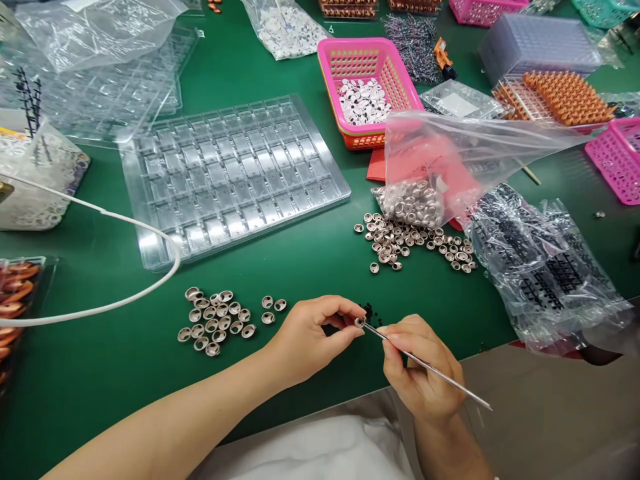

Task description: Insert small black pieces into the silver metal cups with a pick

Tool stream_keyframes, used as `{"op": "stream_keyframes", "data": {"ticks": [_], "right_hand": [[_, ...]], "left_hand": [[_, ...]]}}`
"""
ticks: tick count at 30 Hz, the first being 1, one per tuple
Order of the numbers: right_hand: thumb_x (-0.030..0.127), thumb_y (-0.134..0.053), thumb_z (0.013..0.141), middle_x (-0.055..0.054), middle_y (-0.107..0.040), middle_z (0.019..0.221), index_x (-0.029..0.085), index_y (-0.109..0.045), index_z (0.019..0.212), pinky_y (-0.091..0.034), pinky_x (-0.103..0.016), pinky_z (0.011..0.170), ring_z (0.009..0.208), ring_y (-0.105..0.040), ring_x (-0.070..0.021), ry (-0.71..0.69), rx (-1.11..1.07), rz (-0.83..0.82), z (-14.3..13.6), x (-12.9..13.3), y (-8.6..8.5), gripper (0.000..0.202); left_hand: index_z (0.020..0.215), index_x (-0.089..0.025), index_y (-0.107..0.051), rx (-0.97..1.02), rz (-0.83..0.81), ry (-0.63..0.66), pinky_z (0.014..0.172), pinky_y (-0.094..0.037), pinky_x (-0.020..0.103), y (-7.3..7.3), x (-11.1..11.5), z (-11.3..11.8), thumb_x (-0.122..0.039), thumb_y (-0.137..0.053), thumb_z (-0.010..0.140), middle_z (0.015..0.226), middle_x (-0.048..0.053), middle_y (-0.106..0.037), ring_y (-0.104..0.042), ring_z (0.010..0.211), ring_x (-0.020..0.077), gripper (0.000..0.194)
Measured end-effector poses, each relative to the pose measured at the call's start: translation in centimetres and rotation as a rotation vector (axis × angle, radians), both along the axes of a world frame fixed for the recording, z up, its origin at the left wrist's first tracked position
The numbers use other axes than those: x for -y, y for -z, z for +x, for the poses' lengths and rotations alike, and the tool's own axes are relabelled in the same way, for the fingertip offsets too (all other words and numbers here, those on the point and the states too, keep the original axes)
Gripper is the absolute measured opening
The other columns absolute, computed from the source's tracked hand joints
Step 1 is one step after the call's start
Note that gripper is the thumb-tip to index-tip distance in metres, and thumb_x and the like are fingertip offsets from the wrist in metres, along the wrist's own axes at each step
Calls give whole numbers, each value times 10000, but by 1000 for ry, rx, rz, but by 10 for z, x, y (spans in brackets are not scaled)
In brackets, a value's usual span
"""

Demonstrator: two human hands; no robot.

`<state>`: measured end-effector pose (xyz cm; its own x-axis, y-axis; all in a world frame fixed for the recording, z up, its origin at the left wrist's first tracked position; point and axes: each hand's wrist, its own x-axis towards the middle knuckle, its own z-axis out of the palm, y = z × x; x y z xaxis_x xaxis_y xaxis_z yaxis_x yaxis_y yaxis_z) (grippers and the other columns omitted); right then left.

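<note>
Between thumb and forefinger, my left hand [313, 337] pinches a small silver ring-shaped piece [359, 322]. My right hand [425, 367] grips a thin metal rod [440, 376] like a pen, its tip at the silver piece. Just behind the fingertips, tiny black bits [370, 312] lie on the green table [310, 267]. To the left of my left hand is a group of silver cup-like pieces [223, 323], with a few more [268, 318] nearer the wrist. Another pile of silver pieces [393, 240] lies beyond my hands.
A clear compartment tray [235, 173] lies behind the left group. Behind the far pile stand a pink basket [327, 87] of white pieces and an open plastic bag [415, 203]. Bags of black parts [540, 273] lie right; a white cable [125, 300] curves at left.
</note>
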<state>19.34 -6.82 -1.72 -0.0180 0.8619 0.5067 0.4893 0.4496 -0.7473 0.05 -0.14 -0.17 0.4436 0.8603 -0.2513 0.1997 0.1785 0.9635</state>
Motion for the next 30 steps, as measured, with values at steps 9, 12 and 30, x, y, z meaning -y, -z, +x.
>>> {"op": "stream_keyframes", "data": {"ticks": [9, 12, 30], "right_hand": [[15, -667, 832, -81, -764, 930, 201, -631, 1143, -589, -346, 631, 756, -725, -187, -38, 126, 72, -1, -3, -9, 365], [16, -671, 832, -78, -764, 928, 206, -628, 1157, -581, -346, 629, 756, -718, -184, -55, 178, 90, 0, -4, -12, 379], [20, -651, 850, -89, -732, 997, 172, -626, 1158, -582, -361, 662, 828, -698, -191, -50, 79, 85, 2, 2, -15, 344]], "left_hand": [[920, -164, -772, 1, 8, -7, 697, -606, 240, 3, 1, 0, -179, -715, 808, 854, 40, -783, -720, 719, 150, 126], [930, -159, -775, 1, -12, -5, 703, -605, 244, 3, 2, 0, -186, -715, 811, 851, 45, -779, -721, 728, 155, 136], [914, -156, -773, 23, -154, 10, 705, -580, 231, -5, -2, 0, -215, -738, 788, 869, 44, -792, -714, 733, 151, 144]]}}
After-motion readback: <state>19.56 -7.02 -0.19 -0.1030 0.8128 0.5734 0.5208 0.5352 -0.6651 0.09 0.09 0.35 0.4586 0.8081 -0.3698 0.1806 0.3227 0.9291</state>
